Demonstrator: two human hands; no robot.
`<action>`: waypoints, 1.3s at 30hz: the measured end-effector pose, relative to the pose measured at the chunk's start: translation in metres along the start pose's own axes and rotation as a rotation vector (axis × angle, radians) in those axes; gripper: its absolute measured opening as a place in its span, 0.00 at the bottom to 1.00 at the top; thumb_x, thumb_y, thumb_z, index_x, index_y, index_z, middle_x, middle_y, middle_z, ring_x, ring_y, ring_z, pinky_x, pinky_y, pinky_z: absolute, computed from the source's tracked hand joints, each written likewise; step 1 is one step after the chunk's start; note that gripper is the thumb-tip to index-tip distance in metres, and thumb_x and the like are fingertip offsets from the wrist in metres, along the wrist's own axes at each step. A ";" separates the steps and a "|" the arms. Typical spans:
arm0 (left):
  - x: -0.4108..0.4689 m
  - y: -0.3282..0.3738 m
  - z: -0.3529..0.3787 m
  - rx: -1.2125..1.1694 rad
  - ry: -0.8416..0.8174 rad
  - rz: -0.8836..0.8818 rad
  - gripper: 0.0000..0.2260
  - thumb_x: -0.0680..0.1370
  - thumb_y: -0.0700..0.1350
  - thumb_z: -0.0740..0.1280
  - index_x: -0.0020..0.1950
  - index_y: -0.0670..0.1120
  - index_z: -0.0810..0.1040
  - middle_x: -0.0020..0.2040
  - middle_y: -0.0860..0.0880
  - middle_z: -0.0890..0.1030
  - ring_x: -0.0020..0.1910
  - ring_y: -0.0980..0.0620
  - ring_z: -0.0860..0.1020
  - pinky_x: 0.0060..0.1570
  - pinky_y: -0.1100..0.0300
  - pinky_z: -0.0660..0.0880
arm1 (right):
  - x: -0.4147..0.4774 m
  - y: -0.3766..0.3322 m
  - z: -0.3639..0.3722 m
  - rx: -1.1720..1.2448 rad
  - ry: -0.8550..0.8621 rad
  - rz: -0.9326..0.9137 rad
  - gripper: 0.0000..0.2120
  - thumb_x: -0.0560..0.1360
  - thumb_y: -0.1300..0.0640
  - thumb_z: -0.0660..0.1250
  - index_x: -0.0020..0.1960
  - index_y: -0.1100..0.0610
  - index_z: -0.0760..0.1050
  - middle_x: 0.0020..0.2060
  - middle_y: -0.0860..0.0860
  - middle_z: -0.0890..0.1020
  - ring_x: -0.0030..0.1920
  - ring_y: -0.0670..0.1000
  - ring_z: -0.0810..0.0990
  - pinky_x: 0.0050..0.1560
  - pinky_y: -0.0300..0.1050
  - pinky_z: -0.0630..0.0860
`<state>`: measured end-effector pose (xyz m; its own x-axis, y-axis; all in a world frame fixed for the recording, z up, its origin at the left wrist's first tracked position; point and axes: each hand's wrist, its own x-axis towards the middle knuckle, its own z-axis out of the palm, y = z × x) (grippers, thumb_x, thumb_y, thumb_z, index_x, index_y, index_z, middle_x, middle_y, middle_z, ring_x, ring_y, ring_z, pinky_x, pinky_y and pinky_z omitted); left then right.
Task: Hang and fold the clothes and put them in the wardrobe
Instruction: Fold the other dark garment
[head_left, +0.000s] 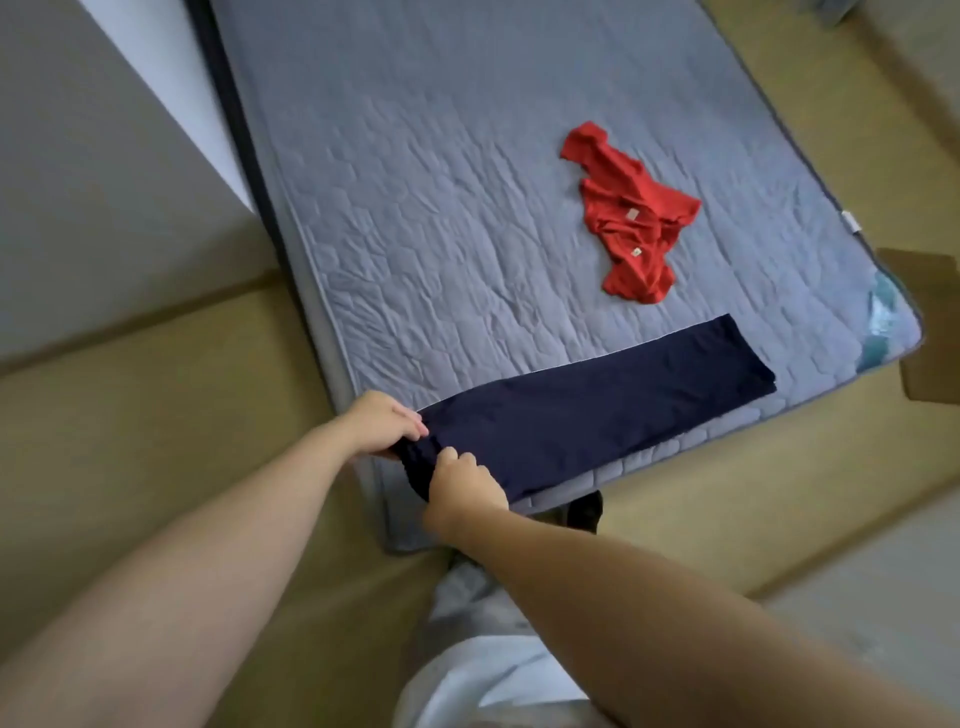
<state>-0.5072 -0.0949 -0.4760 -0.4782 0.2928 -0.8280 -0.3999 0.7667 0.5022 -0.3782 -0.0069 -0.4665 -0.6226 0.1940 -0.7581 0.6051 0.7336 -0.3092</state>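
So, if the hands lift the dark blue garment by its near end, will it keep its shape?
Probably not: the dark blue garment bunches where the left hand and right hand pinch it, so it looks floppy. It lies thin and flat on the quilted mattress, so it is likely light. Lifted, it would probably hang limp.

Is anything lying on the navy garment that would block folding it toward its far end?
Nothing visible does. The navy garment lies flat on the mattress with nothing on it, and the left hand and right hand grip its near end. The red garment sits crumpled farther up, apart from it.
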 end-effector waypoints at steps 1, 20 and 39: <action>-0.007 -0.016 -0.010 0.019 0.018 -0.014 0.08 0.75 0.32 0.70 0.49 0.40 0.87 0.56 0.46 0.84 0.55 0.44 0.83 0.44 0.55 0.83 | -0.002 -0.013 0.014 0.012 -0.018 -0.007 0.20 0.75 0.58 0.69 0.63 0.57 0.64 0.61 0.57 0.71 0.62 0.60 0.73 0.48 0.51 0.69; -0.003 0.013 -0.039 0.590 -0.194 -0.070 0.16 0.72 0.30 0.66 0.53 0.46 0.84 0.49 0.45 0.83 0.37 0.51 0.82 0.30 0.64 0.78 | 0.021 -0.008 0.008 0.176 -0.136 -0.029 0.23 0.73 0.49 0.72 0.60 0.56 0.65 0.53 0.55 0.77 0.46 0.54 0.75 0.39 0.47 0.70; 0.319 0.253 0.325 1.192 -0.275 0.377 0.22 0.80 0.42 0.62 0.73 0.54 0.68 0.65 0.45 0.76 0.61 0.43 0.77 0.51 0.54 0.71 | 0.249 0.433 -0.152 0.435 -0.013 0.210 0.22 0.77 0.58 0.64 0.71 0.56 0.67 0.49 0.50 0.76 0.45 0.51 0.76 0.40 0.44 0.72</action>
<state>-0.5068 0.3778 -0.6946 -0.1749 0.6015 -0.7795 0.7380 0.6042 0.3007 -0.3466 0.4575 -0.7019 -0.4602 0.2981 -0.8363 0.8701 0.3385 -0.3582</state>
